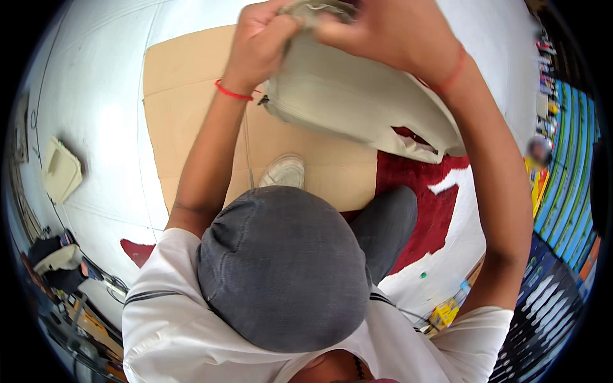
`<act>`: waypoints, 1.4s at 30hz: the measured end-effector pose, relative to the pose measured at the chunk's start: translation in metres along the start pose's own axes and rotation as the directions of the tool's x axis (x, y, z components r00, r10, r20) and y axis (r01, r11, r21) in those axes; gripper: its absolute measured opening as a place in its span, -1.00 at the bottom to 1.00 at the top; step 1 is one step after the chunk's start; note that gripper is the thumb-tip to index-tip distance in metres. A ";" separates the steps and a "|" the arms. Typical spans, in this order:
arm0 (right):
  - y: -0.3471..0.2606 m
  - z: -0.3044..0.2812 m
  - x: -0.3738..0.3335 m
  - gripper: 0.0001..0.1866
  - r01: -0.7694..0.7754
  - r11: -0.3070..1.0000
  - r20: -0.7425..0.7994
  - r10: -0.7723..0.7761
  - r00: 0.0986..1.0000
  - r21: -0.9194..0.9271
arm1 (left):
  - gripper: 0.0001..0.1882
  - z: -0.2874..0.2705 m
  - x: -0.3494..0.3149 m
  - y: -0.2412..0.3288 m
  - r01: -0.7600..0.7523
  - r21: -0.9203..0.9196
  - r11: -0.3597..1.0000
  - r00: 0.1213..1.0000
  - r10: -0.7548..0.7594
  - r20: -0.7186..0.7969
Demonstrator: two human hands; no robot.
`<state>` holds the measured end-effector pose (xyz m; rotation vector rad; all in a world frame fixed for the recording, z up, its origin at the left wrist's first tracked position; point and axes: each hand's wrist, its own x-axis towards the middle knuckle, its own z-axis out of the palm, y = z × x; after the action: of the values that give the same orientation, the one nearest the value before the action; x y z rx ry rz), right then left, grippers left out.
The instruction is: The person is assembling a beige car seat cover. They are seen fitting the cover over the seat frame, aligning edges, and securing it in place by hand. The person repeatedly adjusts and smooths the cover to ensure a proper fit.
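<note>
A long beige upholstered piece (345,96), like a padded seat part, is held up at the far end of the view. It has a slit near its right end, with dark red showing inside. My left hand (262,45) is closed on its far left edge, the thumb pressing the gathered beige covering. Beside it, my right hand (389,35) grips the same edge from the right, thumb toward the left hand; it is smeared by motion and its fingertips are partly hidden. Under the piece lies a flat brown cardboard sheet (191,115).
Torn dark red material (424,217) lies right of the cardboard on the white floor (108,115). A beige plastic part (60,169) sits at the left. Blue slatted racks (568,172) and small goods line the right. My shoe (283,171) rests on the cardboard.
</note>
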<state>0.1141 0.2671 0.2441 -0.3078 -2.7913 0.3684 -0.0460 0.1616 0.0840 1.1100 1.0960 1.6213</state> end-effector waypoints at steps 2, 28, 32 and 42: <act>-0.008 0.008 0.024 -0.79 0.035 0.989 0.082 -0.023 0.996 -0.141 | -0.54 -0.025 -0.002 -0.008 -0.020 -0.155 0.988 0.996 0.033 0.077; 0.046 0.034 -0.180 -0.85 -0.437 0.885 0.062 0.451 0.890 -0.162 | -0.36 -0.010 0.014 0.081 -0.019 0.811 0.585 0.777 -0.502 0.380; 0.030 0.046 -0.178 -0.88 -0.457 0.877 -0.144 0.437 0.888 -0.152 | -0.34 0.103 0.040 0.059 -0.382 0.810 0.444 0.630 -0.516 0.580; 0.025 0.039 -0.267 -0.84 -0.651 0.756 -0.348 0.594 0.725 -0.068 | -0.70 0.187 0.069 0.017 -0.380 0.728 0.571 0.313 -0.661 0.682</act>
<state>0.3533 0.2157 0.1288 -1.2633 -2.3321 0.1731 0.1137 0.2579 0.1549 2.0725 0.9741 -0.1574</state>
